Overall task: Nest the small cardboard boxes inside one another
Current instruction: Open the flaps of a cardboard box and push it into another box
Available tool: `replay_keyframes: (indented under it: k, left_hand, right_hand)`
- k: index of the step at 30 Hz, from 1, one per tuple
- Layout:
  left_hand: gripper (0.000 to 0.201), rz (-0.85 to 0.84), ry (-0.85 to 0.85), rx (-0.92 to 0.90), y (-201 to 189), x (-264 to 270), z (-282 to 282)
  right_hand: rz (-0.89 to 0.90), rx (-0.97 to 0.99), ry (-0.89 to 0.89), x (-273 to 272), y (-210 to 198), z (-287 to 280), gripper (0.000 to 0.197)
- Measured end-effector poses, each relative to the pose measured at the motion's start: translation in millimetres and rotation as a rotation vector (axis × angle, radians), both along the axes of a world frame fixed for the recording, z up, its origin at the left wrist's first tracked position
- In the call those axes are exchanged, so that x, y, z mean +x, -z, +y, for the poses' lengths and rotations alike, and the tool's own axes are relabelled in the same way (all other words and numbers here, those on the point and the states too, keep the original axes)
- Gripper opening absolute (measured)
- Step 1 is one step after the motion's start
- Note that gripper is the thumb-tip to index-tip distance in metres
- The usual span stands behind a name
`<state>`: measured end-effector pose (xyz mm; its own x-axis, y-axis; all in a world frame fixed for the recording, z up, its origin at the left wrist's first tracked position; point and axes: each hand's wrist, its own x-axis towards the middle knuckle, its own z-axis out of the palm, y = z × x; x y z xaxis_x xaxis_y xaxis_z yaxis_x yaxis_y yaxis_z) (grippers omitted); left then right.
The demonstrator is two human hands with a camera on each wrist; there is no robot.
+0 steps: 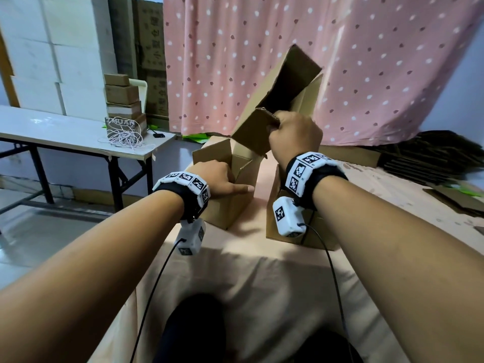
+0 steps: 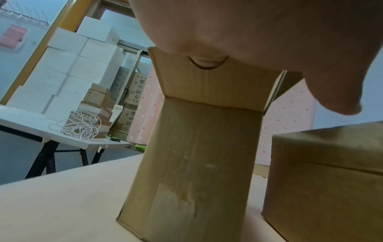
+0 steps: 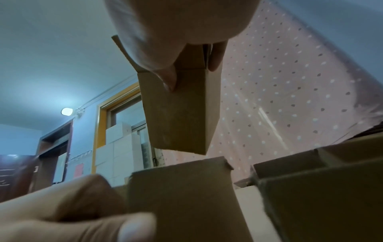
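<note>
With our right hand (image 1: 294, 134) pinching the tilted small box (image 1: 277, 100) just above the open box (image 1: 225, 184) that our left hand (image 1: 220, 180) grips on the counter (image 1: 262, 271), we'd square it up first, then lower slowly so corners don't snag.

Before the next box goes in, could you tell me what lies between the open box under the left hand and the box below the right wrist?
Only a bare strip of pale tabletop separates the left box from the right box; the head view shows it.
</note>
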<state>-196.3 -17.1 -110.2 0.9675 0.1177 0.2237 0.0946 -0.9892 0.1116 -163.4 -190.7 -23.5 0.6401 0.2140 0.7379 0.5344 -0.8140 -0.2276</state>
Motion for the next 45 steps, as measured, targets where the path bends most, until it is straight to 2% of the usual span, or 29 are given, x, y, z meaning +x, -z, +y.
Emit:
replay_keyframes:
  k: [6, 10, 14, 18, 21, 23, 27, 28, 30, 31, 32, 34, 36, 39, 45]
  left_hand:
    - [0.084, -0.049, 0.007, 0.039, 5.9, -3.0, 2.0]
    - [0.083, -0.071, 0.016, 0.036, 8.1, -3.8, 2.0]
    - [0.082, -0.073, 0.044, -0.033, 12.6, -4.6, 4.8]
    - [0.071, -0.063, 0.09, -0.273, 15.3, -3.9, 6.1]
    - [0.052, -0.129, 0.117, -0.564, 20.4, -6.2, 5.8]
    - [0.049, -0.189, 0.122, -0.697, 26.4, -7.6, 4.3]
    - [0.074, -0.362, 0.082, -0.78, 36.7, -2.5, 2.4]
    - [0.085, -0.401, 0.064, -0.789, 37.1, -1.1, 2.3]
    - [0.121, -0.415, 0.045, -0.809, 37.2, 0.9, 2.5]
    - [0.133, -0.397, 0.037, -0.823, 37.2, 1.1, 1.8]
    - [0.136, -0.386, 0.037, -0.83, 36.4, 1.2, 0.7]
    - [0.129, -0.36, 0.014, -0.835, 35.0, 3.7, -1.0]
    - [0.117, -0.372, 0.01, -0.894, 33.8, 4.3, -2.0]
    - [0.107, -0.383, 0.068, -1.01, 39.7, 10.6, 4.2]
    - [0.093, -0.38, 0.08, -0.948, 33.1, 2.2, -2.3]
  right_hand:
    - [-0.004, -0.067, -0.082, -11.0, 5.7, 15.6, 0.022]
    - [-0.006, -0.041, -0.128, -16.1, 1.3, 18.7, 0.016]
    - [0.075, -0.123, -0.071, -23.6, 4.3, 27.9, 0.011]
    - [0.21, -0.119, -0.03, -26.3, 15.9, 34.6, 0.008]
    - [0.214, -0.152, -0.05, -31.3, 22.6, 41.0, 0.003]
    - [0.21, -0.175, -0.055, -35.5, 25.7, 45.2, 0.004]
    - [0.207, -0.177, -0.049, -38.5, 29.3, 50.7, 0.007]
    - [0.202, -0.179, -0.045, -38.6, 29.7, 50.5, 0.009]
    - [0.188, -0.179, -0.037, -39.0, 30.3, 49.8, 0.012]
    - [0.182, -0.184, -0.041, -39.3, 31.0, 49.5, 0.012]
    - [0.173, -0.187, -0.049, -39.1, 32.2, 49.4, 0.011]
    - [0.153, -0.192, -0.06, -40.4, 35.5, 49.6, 0.006]
    - [0.134, -0.198, -0.067, -43.2, 39.9, 48.7, 0.016]
    - [0.134, -0.203, -0.106, -45.2, 46.0, 43.8, 0.022]
    - [0.137, -0.221, -0.17, -44.3, 56.6, 36.0, 0.028]
